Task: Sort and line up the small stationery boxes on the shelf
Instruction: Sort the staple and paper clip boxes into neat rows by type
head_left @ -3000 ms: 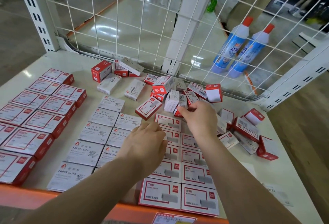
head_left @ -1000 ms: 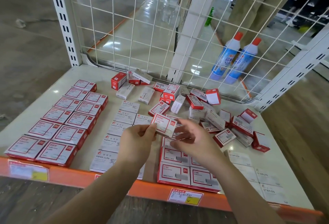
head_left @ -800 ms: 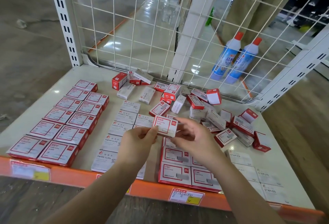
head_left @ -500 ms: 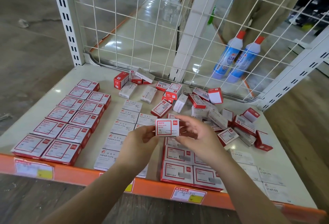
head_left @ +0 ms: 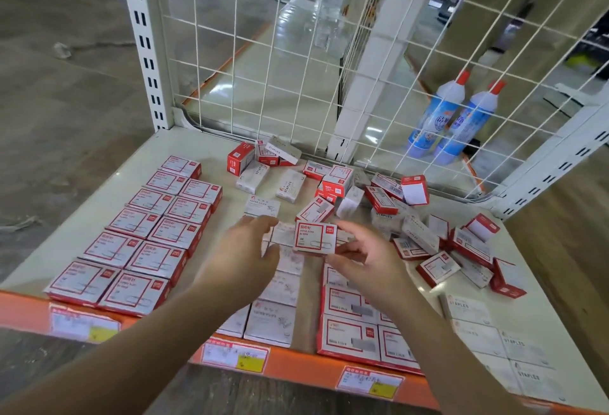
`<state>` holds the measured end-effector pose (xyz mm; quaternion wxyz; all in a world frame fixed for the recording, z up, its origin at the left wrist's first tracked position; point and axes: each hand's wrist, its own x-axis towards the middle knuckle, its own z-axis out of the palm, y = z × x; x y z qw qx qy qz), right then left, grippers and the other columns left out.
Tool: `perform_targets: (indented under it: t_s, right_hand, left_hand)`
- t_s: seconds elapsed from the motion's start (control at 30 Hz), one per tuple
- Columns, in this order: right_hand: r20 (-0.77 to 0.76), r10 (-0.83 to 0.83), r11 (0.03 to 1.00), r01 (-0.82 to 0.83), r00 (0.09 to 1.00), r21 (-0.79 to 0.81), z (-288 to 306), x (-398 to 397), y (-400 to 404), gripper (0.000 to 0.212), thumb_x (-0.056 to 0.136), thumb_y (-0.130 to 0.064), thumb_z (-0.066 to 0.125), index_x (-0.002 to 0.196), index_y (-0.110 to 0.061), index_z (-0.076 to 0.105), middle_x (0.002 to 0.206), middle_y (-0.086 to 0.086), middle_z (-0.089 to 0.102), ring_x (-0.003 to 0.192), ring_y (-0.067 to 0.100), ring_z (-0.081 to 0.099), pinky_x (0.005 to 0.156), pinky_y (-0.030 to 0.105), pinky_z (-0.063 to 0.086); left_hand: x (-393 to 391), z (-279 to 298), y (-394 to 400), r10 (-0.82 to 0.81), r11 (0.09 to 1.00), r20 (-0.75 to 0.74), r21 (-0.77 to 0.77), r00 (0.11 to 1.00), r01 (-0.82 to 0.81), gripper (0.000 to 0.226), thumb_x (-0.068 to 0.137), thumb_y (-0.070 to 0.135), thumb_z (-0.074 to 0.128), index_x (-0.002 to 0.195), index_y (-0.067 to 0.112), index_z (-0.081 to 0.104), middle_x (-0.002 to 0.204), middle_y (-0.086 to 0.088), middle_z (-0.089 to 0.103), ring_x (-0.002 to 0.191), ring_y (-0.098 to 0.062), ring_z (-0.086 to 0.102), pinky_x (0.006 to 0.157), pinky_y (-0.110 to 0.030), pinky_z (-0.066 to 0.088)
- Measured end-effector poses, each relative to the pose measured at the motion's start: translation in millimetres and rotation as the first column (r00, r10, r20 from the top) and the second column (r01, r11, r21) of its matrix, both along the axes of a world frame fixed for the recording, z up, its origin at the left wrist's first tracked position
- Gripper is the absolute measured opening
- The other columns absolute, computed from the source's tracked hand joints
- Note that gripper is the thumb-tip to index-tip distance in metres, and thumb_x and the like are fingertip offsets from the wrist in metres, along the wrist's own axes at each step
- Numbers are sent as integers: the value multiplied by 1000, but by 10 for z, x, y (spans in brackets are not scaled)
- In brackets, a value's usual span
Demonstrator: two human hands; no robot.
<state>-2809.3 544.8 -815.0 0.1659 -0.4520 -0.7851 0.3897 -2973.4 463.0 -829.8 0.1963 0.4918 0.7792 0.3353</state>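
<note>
Head view looks down on the shelf (head_left: 204, 151), where the right hand (head_left: 365, 259) pinches a red-framed box (head_left: 314, 238) by its right edge, held in the air just above the grey paper-clip column (head_left: 280, 286). The left hand (head_left: 244, 249) is beside the box at 9 o'clock with its fingers loosely spread; whether its fingertips touch the box I cannot tell.

My guess is the box belongs with the larger red-framed boxes (head_left: 138, 236) lined up at 9 o'clock, or with the red column (head_left: 352, 322) at 5 o'clock; the prints are similar and blurred, so a misread label could land it in the wrong group. A one-edge pinch is a weak hold, and a slip would drop the box onto the grey column and knock it crooked. The unsorted heap (head_left: 395, 203) at 1 o'clock lies close by, and a forearm swinging through could scatter it toward the ordered rows.
</note>
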Motion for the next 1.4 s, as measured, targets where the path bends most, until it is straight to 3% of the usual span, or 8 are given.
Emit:
perform_targets:
  t_s: [0.13, 0.3, 0.4, 0.7, 0.87, 1.0, 1.17, 1.4]
  right_hand:
    - [-17, 5, 999, -4, 1000, 40, 2, -260, 30, 37, 85, -19, 65, 108, -42, 48, 112, -17, 53, 86, -15, 50, 65, 1, 40]
    - [-23, 8, 1000, -7, 1000, 28, -24, -685, 89, 43, 86, -18, 64, 126, -24, 52, 114, -10, 58, 93, -5, 54, 79, 9, 45]
    - [16, 2, 998, -3, 1000, 57, -63, -949, 142, 48, 86, -21, 63, 132, -18, 49, 119, -7, 53, 79, -12, 48, 66, -4, 36]
    - [58, -58, 998, 56, 997, 20, -192, -1549, 317, 42, 86, -32, 60, 127, -23, 53, 120, -8, 57, 102, 6, 56, 86, 25, 45]
    - [25, -66, 998, 66, 997, 3, -186, -1711, 387, 18, 88, -27, 60, 105, -32, 55, 108, -12, 62, 89, 4, 59, 78, 24, 46]
    - [41, -54, 998, 54, 998, 18, -215, -1841, 408, 43, 89, -25, 59, 131, -27, 46, 122, -11, 55, 97, 3, 52, 80, 21, 38]
    - [36, -27, 998, 25, 999, 56, -276, -1980, 443, 47, 89, -22, 59, 133, -28, 43, 131, -10, 51, 118, 9, 49, 95, 23, 38]
    - [82, 32, 998, -36, 996, 48, -385, -2140, 462, 47, 88, -17, 60, 134, -21, 46, 128, -6, 53, 119, 12, 49, 93, 23, 37]
  left_hand:
    - [-346, 5, -31, 28, 992, -200, -115, 979, -52, 42, 96, 26, 42, 138, 22, 41, 142, 3, 41, 127, -15, 41, 102, -29, 35]
    - [-788, -27, -72, -34, 962, -381, -264, 924, -74, 45, 99, 30, 30, 144, 23, 29, 153, 3, 22, 138, -17, 24, 112, -31, 19]
    - [-998, -55, -90, -63, 951, -449, -297, 891, -82, 49, 100, 32, 28, 147, 22, 20, 156, 2, 14, 142, -17, 13, 114, -29, 12]
    - [-1420, -180, 66, -144, 956, -413, -294, 899, 18, 51, 99, 36, 28, 148, 28, 15, 157, 6, 6, 144, -12, 5, 117, -29, 7]
    - [-1572, -229, 143, -192, 955, -392, -287, 900, 78, 48, 98, 37, 32, 145, 33, 23, 156, 9, 7, 144, -10, 4, 115, -27, 5]
    - [-1617, -268, 179, -170, 965, -341, -248, 925, 86, 43, 98, 37, 32, 140, 30, 35, 155, 9, 16, 142, -11, 14, 114, -26, 15]
    - [-1621, -235, 167, -139, 975, -298, -209, 944, 77, 36, 98, 36, 33, 130, 31, 47, 151, 13, 26, 135, -11, 30, 106, -25, 29]
    - [-1649, -222, 177, -144, 977, -296, -195, 944, 88, 31, 98, 32, 33, 123, 26, 52, 138, 10, 42, 123, -15, 44, 99, -30, 39]
